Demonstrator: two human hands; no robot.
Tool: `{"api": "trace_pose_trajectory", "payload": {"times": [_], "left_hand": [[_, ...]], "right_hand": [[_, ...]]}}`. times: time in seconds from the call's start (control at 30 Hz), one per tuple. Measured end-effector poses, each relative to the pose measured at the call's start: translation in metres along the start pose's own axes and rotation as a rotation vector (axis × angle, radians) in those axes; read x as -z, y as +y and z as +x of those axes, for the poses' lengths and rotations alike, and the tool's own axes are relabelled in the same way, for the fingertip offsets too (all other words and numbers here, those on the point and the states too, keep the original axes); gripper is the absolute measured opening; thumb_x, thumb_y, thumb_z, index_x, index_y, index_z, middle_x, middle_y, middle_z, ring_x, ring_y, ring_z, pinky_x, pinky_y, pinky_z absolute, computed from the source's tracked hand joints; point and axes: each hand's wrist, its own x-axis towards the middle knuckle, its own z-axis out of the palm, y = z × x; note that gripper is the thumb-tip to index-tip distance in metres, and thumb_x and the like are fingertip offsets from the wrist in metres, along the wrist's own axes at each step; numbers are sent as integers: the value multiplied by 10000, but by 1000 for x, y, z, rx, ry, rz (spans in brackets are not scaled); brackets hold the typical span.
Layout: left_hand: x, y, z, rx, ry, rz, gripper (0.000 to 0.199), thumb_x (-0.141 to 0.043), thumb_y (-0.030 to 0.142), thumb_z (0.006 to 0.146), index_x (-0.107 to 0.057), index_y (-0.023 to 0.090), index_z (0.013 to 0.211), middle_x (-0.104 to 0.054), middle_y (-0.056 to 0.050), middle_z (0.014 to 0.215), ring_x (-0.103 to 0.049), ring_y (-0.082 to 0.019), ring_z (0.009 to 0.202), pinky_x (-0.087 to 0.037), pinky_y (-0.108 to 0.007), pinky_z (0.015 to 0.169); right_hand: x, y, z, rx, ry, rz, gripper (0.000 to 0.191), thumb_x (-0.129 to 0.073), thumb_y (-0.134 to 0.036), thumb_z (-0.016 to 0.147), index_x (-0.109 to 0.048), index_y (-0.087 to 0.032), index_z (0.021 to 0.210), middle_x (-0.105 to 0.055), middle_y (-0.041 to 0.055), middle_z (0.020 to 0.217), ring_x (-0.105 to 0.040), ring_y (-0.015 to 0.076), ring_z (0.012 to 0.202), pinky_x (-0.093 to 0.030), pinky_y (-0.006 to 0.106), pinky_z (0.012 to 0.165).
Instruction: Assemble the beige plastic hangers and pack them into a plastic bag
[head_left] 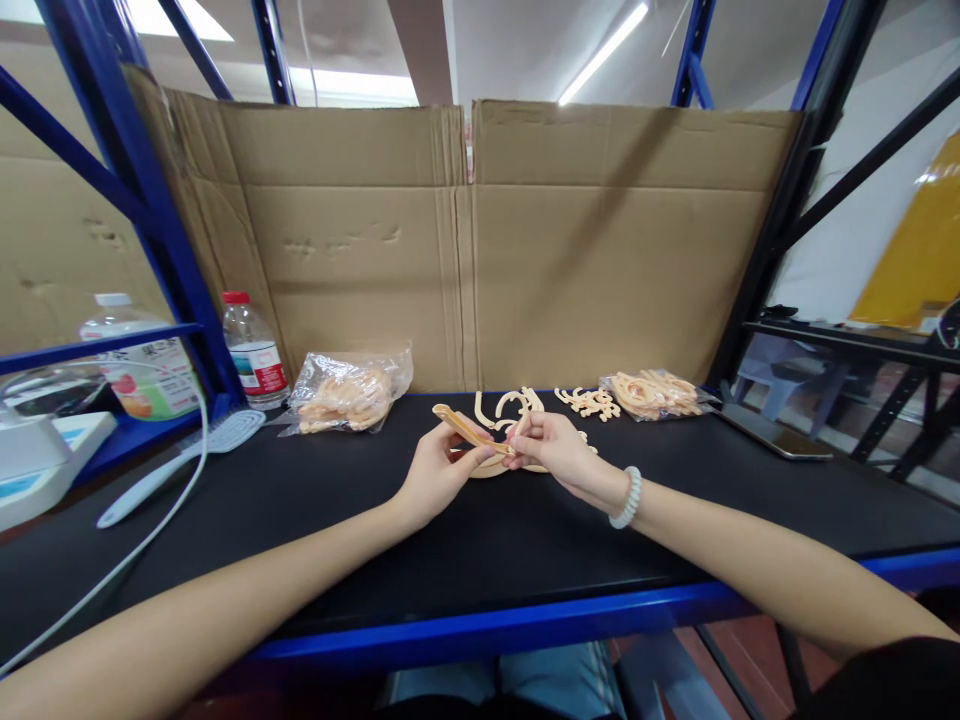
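A long, slightly curved beige strip [463, 428] is held tilted above the black tabletop, its far end pointing up and to the left. My left hand [437, 472] is closed around its middle, thumb pressed on the near side. My right hand [556, 450] pinches at the strip's right end, where another thin pale piece seems to meet it; the fingertips hide the exact contact. Under and behind both hands lie flat curved beige pieces [486, 412], partly covered by the fingers. Small branching beige pieces [589, 403] lie in a loose group farther right.
Clear plastic bags of beige parts rest at back left [349, 395] and back right [654, 393]. A red-capped bottle [255, 355], a pale hairbrush [187, 460] and a white cable [176, 500] are at left. A phone-like slab [776, 432] lies right. Cardboard [600, 250] walls the back.
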Motion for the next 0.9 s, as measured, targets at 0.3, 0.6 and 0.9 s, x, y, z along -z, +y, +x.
{"api": "trace_pose_trajectory", "payload": {"times": [0.3,0.6,0.9], "left_hand": [[0,1,1,58,30,-93,284,-730,326,693,-562,157,846,-624,-8,810,-627,-151,757,-519,-280,732],[-4,-6,-2,225,-79,-287,353,-769,295,671,-566,161,927,-658,-19,857,-657,-167,822,-541,-329,798],[-3,-5,2,346,21,-429,295,-822,209,596,-666,120,829,-675,-24,775,-648,-118,735,-531,-267,812]], "right_hand": [[-5,-14,-9,-50,4,43,284,-788,-287,603,-548,-158,682,-612,-7,718,-620,112,624,-522,266,649],[-4,-4,-5,-31,-67,-47,287,-781,-358,622,-612,-142,707,-584,-17,626,-494,61,478,-408,189,443],[59,-8,40,253,96,-414,414,-522,-526,829,-690,-159,735,-654,51,674,-603,156,654,-494,330,731]]}}
